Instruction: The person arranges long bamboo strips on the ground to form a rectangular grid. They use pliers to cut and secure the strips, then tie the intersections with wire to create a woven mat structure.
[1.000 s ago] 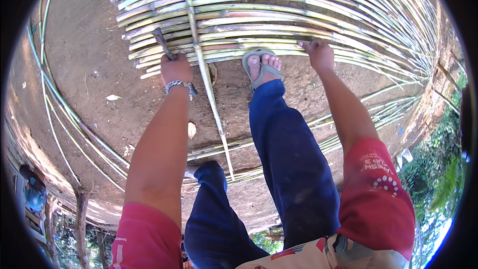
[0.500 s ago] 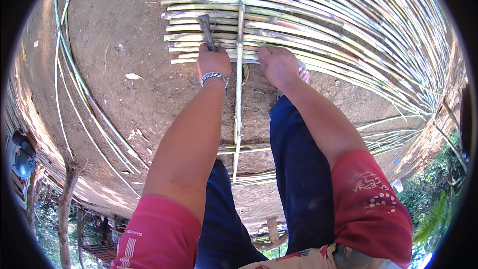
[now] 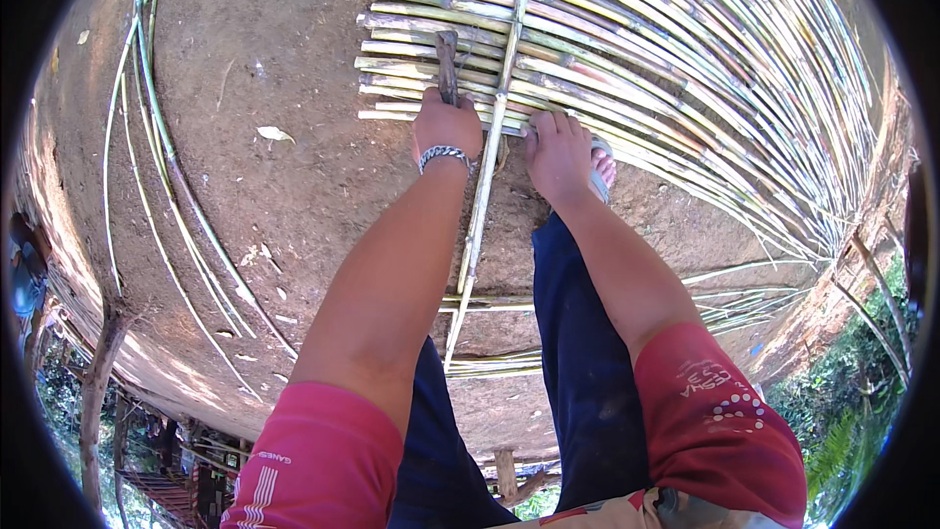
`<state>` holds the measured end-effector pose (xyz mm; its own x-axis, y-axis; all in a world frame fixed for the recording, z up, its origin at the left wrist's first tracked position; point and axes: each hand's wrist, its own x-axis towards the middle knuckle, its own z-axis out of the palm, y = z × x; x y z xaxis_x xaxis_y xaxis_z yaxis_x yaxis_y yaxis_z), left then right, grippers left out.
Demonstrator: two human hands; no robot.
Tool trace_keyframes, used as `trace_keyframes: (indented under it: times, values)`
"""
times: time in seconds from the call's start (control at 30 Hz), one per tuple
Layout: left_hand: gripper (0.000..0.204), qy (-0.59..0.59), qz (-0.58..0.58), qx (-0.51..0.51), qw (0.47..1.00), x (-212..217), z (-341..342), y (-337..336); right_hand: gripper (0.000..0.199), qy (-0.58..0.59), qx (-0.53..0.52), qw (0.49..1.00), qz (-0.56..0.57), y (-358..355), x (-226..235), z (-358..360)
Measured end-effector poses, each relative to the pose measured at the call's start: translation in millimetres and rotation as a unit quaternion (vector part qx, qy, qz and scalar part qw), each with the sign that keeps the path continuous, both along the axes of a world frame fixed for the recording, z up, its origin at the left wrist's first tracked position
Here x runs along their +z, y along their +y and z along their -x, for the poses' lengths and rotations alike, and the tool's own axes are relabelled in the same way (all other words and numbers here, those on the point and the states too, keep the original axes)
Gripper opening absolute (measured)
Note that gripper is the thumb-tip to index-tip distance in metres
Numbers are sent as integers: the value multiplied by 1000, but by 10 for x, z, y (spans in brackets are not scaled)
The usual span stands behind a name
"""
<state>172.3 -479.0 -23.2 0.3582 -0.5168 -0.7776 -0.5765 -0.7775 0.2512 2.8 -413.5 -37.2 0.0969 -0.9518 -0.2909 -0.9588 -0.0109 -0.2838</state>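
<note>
Canes (image 3: 646,44) lay side by side on the brown ground (image 3: 323,206) in front of you, and their cut ends pointed to your left. One long pole (image 3: 483,201) crossed over them near these ends, and its lower part came past the row toward your legs. Your left hand (image 3: 447,122) was closed around a dark stick (image 3: 446,64), whose upper part stood out above your fist, over the canes. This hand was on the left side of the pole, with a chain bracelet (image 3: 446,154) at the wrist. Your right hand (image 3: 560,155) was on the other side of the pole, its fingers bent at the nearest cane; whether they were clamped on it, I could not tell. Just beside this hand was your foot (image 3: 605,168) in a grey sandal. Farther to your left, some thin green stalks (image 3: 168,149) lay on the ground, and a pale leaf (image 3: 275,134) lay between them and your left hand.
</note>
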Motion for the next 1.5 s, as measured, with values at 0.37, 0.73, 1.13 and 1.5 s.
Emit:
trace_keyframes:
  times: [0.37,0.73,1.13,1.5]
  values:
    - [40,-1,-9,3,1000,21,14,-47,66,113,-81,987,81,-469,-237,-76]
    - [42,-10,-19,-1,1000,80,20,-92,70,207,-98,973,-14,-784,-288,-132]
    - [27,171,72,19,982,-321,-304,199,69,192,-100,975,50,-757,-377,-118]
    - [26,150,87,22,985,-363,-271,232,64,127,-72,987,72,-440,-377,-160]
